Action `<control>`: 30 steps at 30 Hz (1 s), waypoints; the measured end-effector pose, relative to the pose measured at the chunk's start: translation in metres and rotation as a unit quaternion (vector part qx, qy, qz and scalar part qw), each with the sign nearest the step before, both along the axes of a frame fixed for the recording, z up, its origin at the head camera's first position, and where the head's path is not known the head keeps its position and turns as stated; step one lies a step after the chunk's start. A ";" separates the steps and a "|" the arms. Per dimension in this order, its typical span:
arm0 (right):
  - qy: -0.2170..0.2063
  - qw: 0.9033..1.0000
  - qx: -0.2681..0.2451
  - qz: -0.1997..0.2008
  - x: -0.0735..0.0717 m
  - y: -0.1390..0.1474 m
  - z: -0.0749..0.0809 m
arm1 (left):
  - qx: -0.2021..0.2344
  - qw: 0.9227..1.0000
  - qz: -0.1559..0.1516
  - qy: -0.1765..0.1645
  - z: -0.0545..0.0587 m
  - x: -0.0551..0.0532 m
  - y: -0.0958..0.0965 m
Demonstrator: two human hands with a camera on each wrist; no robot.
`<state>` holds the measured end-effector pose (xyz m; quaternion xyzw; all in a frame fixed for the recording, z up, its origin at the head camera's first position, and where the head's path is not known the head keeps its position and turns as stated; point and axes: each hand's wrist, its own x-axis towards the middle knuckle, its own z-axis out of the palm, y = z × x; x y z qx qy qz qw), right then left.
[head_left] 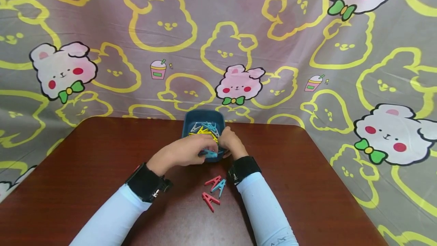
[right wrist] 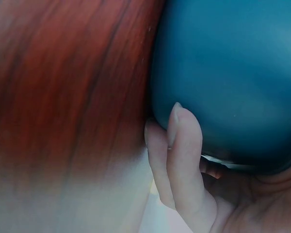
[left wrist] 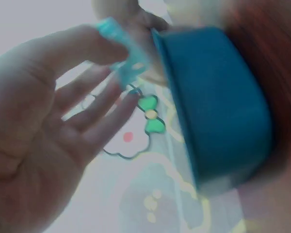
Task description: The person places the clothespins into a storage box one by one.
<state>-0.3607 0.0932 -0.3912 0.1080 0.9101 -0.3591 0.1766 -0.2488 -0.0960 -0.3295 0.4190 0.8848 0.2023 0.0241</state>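
Note:
A dark blue plastic bin [head_left: 205,114] stands towards the back of the table, with yellow, light blue and grey clothespins [head_left: 206,128] inside. Over its near end, my left hand [head_left: 190,149] pinches a light blue clothespin [head_left: 210,154] between thumb and fingers. The left wrist view shows that clothespin [left wrist: 131,65], blurred, just beside the bin's rim. My right hand [head_left: 233,142] grips the bin at its right side. From the right wrist, its fingers [right wrist: 185,155] lie against the bin's outer wall [right wrist: 233,77], low down near the tabletop.
On the brown table [head_left: 290,185], between the forearms, lie two red clothespins [head_left: 210,201] and a light blue clothespin [head_left: 219,188]. Behind the table's far edge hangs a cloth [head_left: 239,48] printed with cartoon rabbits and yellow outlines.

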 end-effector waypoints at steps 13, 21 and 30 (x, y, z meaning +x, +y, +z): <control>0.009 1.000 0.023 0.001 0.017 -0.004 0.010 | 0.074 0.982 0.155 0.085 -0.036 -0.039 -0.017; 0.005 1.000 0.023 -0.002 0.014 -0.005 0.010 | 0.073 0.986 0.143 0.051 -0.050 -0.045 -0.013; 0.008 1.000 0.019 0.006 0.013 -0.002 0.009 | 0.080 0.984 0.157 0.018 -0.055 -0.048 -0.011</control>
